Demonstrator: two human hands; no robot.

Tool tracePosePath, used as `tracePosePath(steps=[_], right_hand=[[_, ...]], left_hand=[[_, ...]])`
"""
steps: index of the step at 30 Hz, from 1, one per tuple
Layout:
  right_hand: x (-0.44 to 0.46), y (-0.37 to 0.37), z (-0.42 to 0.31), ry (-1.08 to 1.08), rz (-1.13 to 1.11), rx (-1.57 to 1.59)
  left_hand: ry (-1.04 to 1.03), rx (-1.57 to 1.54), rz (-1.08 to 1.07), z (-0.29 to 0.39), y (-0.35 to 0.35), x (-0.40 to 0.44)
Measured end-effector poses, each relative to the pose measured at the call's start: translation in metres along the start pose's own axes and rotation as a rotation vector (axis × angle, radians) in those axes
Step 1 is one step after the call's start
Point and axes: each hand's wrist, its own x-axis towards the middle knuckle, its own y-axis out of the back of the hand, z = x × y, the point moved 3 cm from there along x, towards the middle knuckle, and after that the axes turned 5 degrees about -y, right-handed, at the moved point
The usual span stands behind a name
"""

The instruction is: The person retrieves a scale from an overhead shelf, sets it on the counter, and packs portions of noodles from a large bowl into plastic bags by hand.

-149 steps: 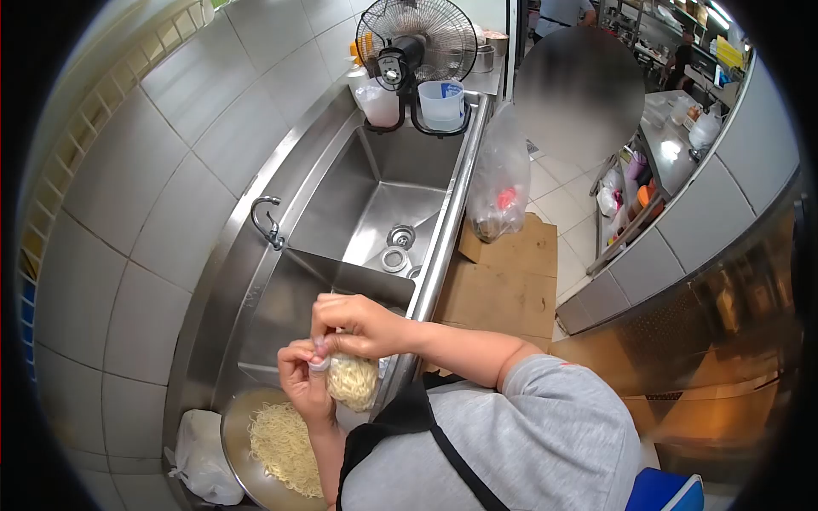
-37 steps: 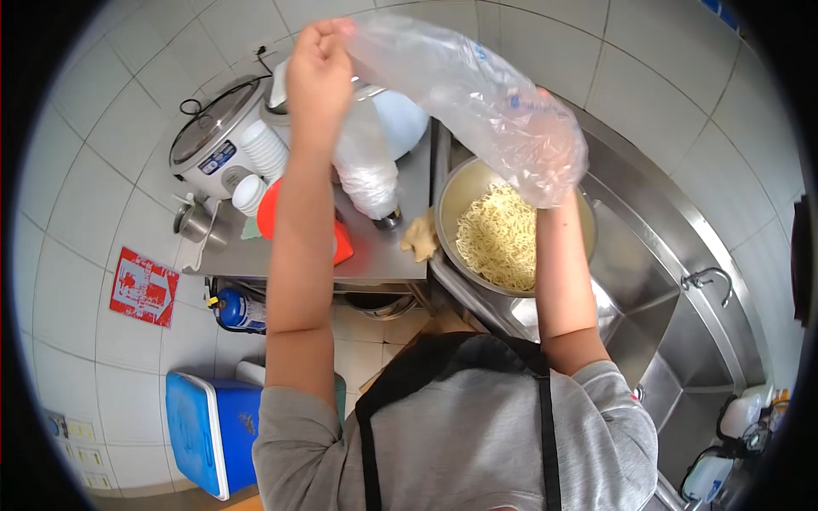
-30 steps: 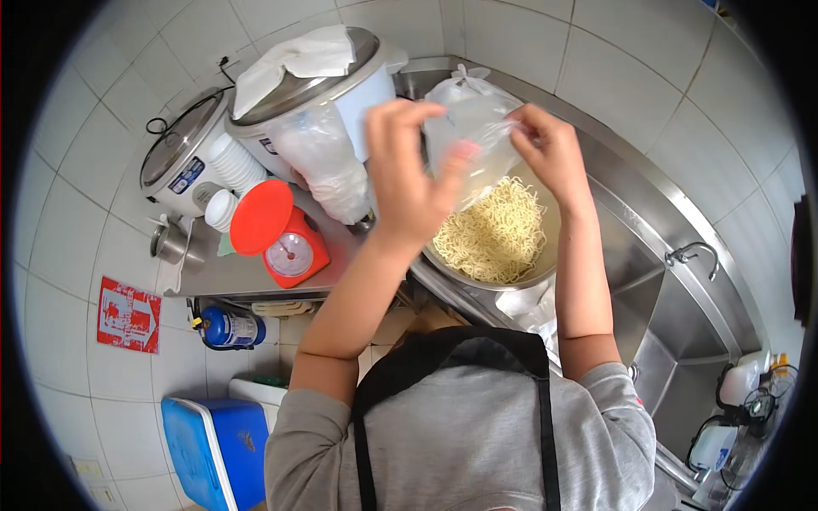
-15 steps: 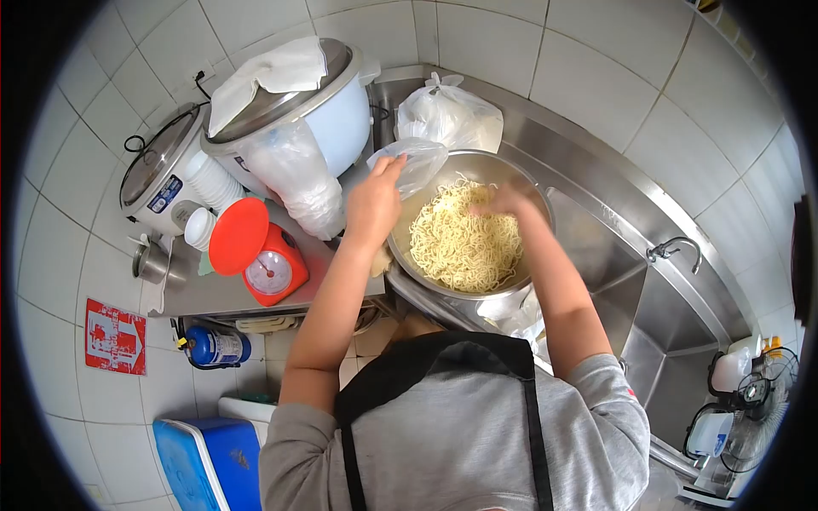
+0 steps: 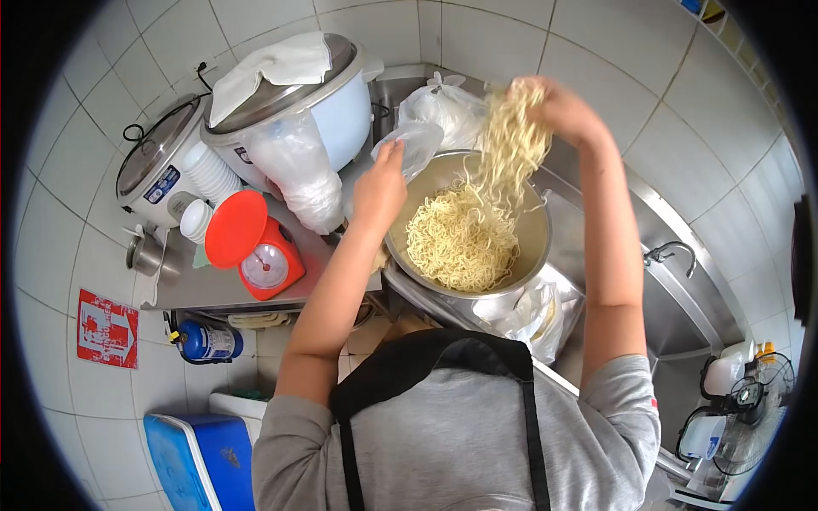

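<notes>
The right hand (image 5: 558, 109), upper right, holds a bunch of noodles (image 5: 511, 149) up high — over the middle bowl (image 5: 535, 234). The left hand (image 5: 380, 194) pinches a clear bag (image 5: 417, 146) — dangly strands need a firm grip.

The left hand (image 5: 381, 189) holds a clear bag (image 5: 417, 150) by the near rim of a metal bowl (image 5: 541, 249); the right hand (image 5: 564, 111) grips a bunch of noodles (image 5: 514, 149), slightly blurred, which hangs over the bowl's far right side; more noodles lie heaped inside; a knotted white bag (image 5: 441, 111) sits just behind the bowl, and a crumpled plastic bag (image 5: 537, 324) lies at its front right; to the left are a red scale (image 5: 274, 264), stacked cups (image 5: 210, 175) and two cookers (image 5: 341, 119); a faucet (image 5: 673, 254) curves at the right.
</notes>
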Motion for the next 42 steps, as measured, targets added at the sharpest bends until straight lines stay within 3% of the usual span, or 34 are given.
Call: tracePosePath(steps=[4,7,10,11,12,13,15,16,18,21,23,25,27,28,32,35,37,39,42], right_hand=[[-0.016,0.005,-0.056,0.091,0.041,-0.028],[-0.014,-0.022,-0.034,0.016,-0.047,-0.21],[0.007,-0.07,0.041,-0.14,-0.17,-0.541],[0.014,-0.093,0.07,-0.284,-0.383,-0.563],[0.028,-0.12,0.116,-0.266,-0.495,-0.686],[0.017,-0.143,0.127,-0.418,-0.51,-0.7],[0.025,-0.209,0.22,-0.326,-0.329,-0.96],[0.004,-0.214,0.191,-0.421,-0.266,-0.958],[0.015,-0.22,0.199,-0.306,-0.266,-0.949],[0.014,-0.181,0.202,-0.251,-0.162,-0.448],[0.005,-0.15,0.181,-0.365,-0.177,-0.219],[-0.018,-0.117,0.125,-0.37,-0.093,-0.024],[-0.023,-0.092,0.098,-0.208,-0.206,0.401],[-0.023,-0.073,0.095,-0.235,-0.079,0.369],[-0.045,-0.042,0.04,-0.027,-0.066,0.674],[-0.048,-0.053,0.065,-0.109,-0.034,0.615],[-0.053,-0.074,0.082,-0.303,-0.054,0.537],[-0.048,-0.097,0.138,-0.376,-0.043,0.609],[-0.045,-0.125,0.186,-0.539,-0.105,1.021]], left_hand=[[-0.059,-0.009,0.059,0.002,-0.005,0.001],[-0.032,-0.012,0.083,0.002,-0.003,0.001],[-0.063,0.005,0.081,0.003,0.0,0.0],[-0.066,0.002,0.067,0.003,0.0,-0.002],[-0.07,-0.002,0.056,0.004,0.0,-0.002],[-0.074,-0.006,0.042,0.006,-0.002,-0.003],[-0.075,-0.033,0.069,0.009,-0.003,-0.007],[-0.076,-0.046,0.082,0.01,-0.004,-0.008],[-0.076,-0.043,0.08,0.005,-0.007,-0.009],[-0.05,-0.038,0.048,-0.001,-0.007,-0.012],[-0.016,-0.028,-0.004,-0.005,-0.006,-0.008],[0.037,-0.016,-0.091,-0.005,-0.011,-0.006],[0.017,-0.03,-0.139,-0.003,-0.022,-0.003],[0.002,-0.036,-0.164,-0.002,-0.031,-0.001],[-0.152,-0.257,-0.191,0.009,-0.065,0.006],[-0.121,-0.435,-0.358,0.035,-0.057,0.011],[-0.218,-0.6,-0.289,0.038,-0.062,0.011],[-0.252,-0.712,-0.283,0.037,-0.074,0.009],[-0.304,-0.827,-0.448,0.043,-0.073,-0.001]])
